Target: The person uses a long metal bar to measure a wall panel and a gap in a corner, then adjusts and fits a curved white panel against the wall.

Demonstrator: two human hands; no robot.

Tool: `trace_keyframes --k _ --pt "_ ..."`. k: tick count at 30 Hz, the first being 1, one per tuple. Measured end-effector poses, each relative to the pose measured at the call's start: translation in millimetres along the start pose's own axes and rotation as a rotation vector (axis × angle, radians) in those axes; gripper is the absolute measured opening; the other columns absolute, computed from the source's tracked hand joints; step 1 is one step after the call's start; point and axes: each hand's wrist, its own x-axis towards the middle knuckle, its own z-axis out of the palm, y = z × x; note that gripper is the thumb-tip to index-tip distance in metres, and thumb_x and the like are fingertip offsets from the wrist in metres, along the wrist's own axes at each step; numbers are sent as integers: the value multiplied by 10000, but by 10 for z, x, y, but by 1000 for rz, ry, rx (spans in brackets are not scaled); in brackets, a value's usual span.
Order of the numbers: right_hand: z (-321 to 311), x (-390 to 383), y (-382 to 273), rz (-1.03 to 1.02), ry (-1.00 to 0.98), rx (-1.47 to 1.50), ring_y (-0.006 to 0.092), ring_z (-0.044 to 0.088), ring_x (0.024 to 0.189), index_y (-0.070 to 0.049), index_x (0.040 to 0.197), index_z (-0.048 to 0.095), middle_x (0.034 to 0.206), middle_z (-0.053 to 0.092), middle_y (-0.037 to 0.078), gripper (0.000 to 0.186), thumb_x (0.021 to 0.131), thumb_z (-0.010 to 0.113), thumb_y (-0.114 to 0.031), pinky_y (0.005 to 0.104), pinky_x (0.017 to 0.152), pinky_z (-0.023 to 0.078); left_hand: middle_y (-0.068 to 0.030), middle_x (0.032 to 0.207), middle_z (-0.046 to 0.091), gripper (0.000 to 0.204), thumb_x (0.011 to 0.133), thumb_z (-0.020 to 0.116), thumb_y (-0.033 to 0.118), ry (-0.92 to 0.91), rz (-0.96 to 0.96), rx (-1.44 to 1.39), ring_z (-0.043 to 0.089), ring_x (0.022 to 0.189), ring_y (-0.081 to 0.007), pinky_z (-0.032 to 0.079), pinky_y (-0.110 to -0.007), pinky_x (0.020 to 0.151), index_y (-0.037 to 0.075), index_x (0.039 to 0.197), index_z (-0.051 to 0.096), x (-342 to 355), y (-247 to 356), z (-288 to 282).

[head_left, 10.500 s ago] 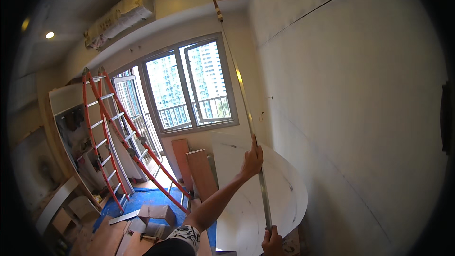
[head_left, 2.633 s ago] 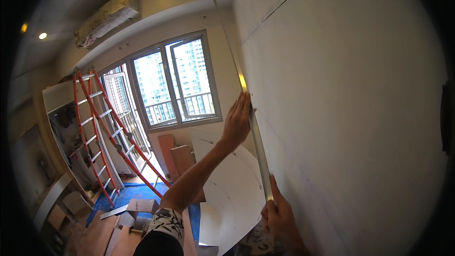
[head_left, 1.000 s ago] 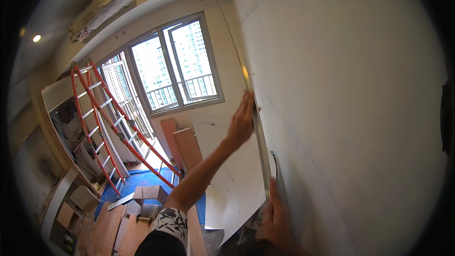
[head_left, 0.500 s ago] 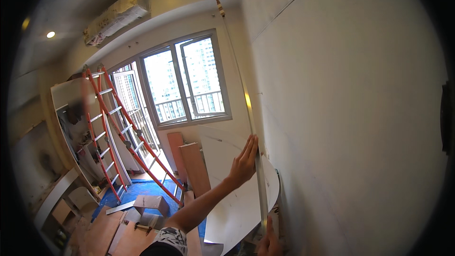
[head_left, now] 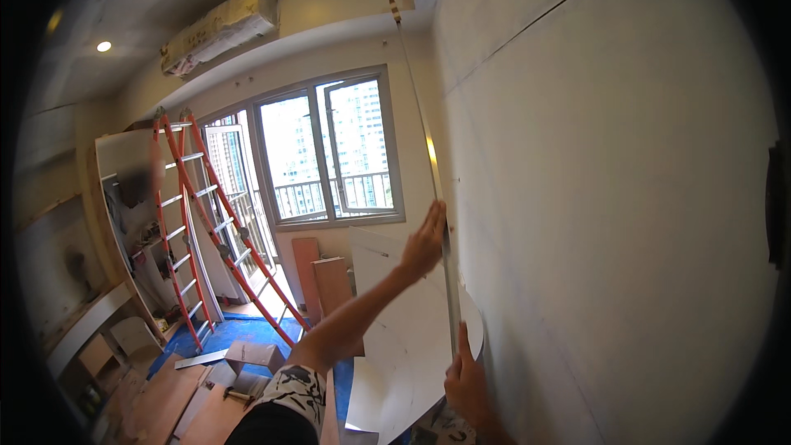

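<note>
A long, thin, shiny metal strip stands nearly upright, slightly tilted, along the pale wall on the right. Its upper end has a narrow brown and gold tip close to the ceiling beam. My left hand grips the strip around mid-height, fingers together and pointing up. Lower down, my right hand is closed at the strip's lower part, one finger stretched up along it. Whether the strip touches the wall along its length I cannot tell. Its lower end is hidden behind my right hand.
A large white sheet with curled edges leans below my hands. Reddish boards stand under the window. To the left, a red ladder stands on blue floor covering. A cardboard box and loose boards lie nearby.
Both hands have moved up along the strip, and more of my right hand shows now. The whole view has shifted slightly.
</note>
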Motion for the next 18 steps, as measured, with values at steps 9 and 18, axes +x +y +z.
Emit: trace_keyframes --k 9,18 --pt "271 -1320 927 50 106 -216 445 581 704 -99 1496 377 821 602 296 582 922 444 -31 498 641 450 -277 1423 462 544 1012 517 215 -67 -74 -8 404 1385 -361 389 -414 1108 -151 1390 376 -1077 921 -65" --pt "210 -1315 721 -20 173 51 352 600 702 -115 1528 321 851 521 244 646 900 425 -3 394 665 475 -298 1412 461 543 1000 535 193 -78 -43 -1 425 1364 -385 412 -448 1088 -158 1384 377 -1126 973 -138"
